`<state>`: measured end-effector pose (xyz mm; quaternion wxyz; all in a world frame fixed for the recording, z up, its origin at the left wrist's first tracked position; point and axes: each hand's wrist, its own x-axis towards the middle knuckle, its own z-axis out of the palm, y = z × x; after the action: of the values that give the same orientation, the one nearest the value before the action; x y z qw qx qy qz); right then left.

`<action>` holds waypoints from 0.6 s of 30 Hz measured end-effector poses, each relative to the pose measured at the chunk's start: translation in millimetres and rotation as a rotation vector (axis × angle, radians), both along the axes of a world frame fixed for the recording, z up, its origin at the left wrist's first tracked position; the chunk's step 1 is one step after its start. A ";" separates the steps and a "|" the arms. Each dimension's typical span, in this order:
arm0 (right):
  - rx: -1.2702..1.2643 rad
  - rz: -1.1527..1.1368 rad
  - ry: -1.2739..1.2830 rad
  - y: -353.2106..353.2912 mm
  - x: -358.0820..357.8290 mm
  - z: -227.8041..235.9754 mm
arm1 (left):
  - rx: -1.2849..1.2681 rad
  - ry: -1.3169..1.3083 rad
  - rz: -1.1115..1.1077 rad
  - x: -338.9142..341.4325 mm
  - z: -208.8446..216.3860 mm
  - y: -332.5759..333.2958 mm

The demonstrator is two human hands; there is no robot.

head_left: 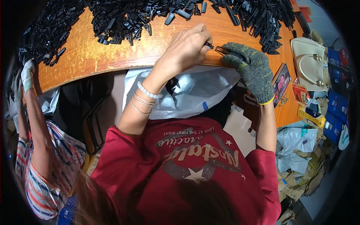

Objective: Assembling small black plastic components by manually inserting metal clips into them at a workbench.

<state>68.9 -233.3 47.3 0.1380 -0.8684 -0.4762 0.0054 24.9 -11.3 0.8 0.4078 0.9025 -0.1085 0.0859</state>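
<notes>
My left hand [187, 47] is bare, with bracelets at the wrist. Its fingers pinch a small black plastic part [209, 45] above the table's front edge. Close by on the right, my right hand [253, 67] wears a dark grey knitted glove. Between its thumb and fingers sticks out a black plastic clip piece [220, 50], pointing toward the left hand's part. A small gap separates the two pieces. Below my hands, a white plastic bag [210, 84] hangs open at the table edge, with some black pieces [172, 87] showing at it, partly hidden by my left wrist.
Heaps of black plastic parts [123, 20] cover the far side of the wooden table [84, 56]. At right lie a beige handbag [309, 62], a phone [281, 82] and a yellow object [312, 115]. A co-worker's gloved hand [28, 75] rests at the left table edge.
</notes>
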 end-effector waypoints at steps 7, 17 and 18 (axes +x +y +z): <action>-0.055 -0.201 0.219 18.9 1.8 14.1 | -0.054 -0.089 0.011 -0.2 -6.9 -0.9; -0.171 -0.085 0.086 34.1 8.6 38.5 | -0.077 -0.138 0.018 -2.0 -7.2 -2.7; -0.226 -0.097 0.105 38.3 9.2 42.1 | -0.077 -0.136 0.022 -3.1 -7.0 -1.8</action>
<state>78.1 -195.1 89.4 0.0643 -0.8990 -0.4220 0.0977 21.9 -13.1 -6.2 0.4331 0.8793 -0.1225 0.1555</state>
